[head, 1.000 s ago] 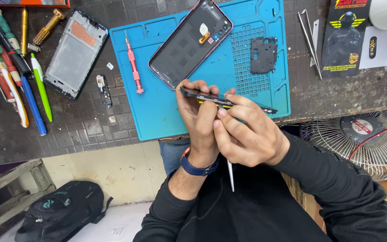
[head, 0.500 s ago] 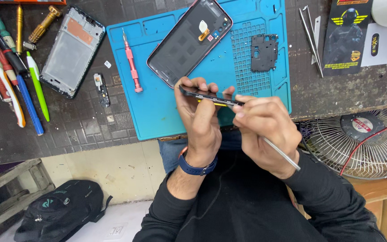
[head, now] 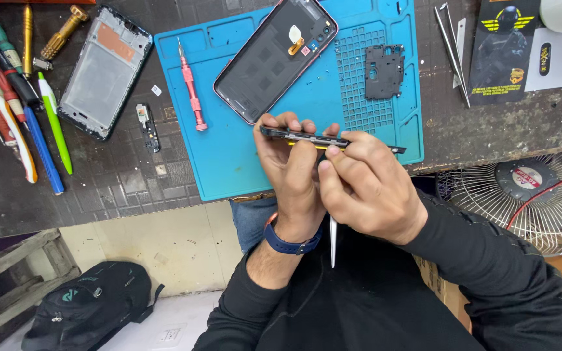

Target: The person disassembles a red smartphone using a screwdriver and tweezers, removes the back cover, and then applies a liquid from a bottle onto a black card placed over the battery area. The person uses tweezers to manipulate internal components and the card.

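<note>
A dark workbench (head: 118, 182) with a grid-scored top fills the picture from nine o'clock across to three o'clock. Below its front edge a cream wall panel (head: 164, 247) shows at seven o'clock. A rough wooden frame (head: 8, 286) stands at eight o'clock on a pale floor (head: 157, 325), with a black backpack (head: 86, 309) lying just beside it. At three o'clock sits a wire-caged fan (head: 528, 195). The light is even.

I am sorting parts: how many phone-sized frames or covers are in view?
3: a grey frame on the table at left, a dark back cover on the blue mat, and a phone body edge-on between left hand and right hand.
</note>
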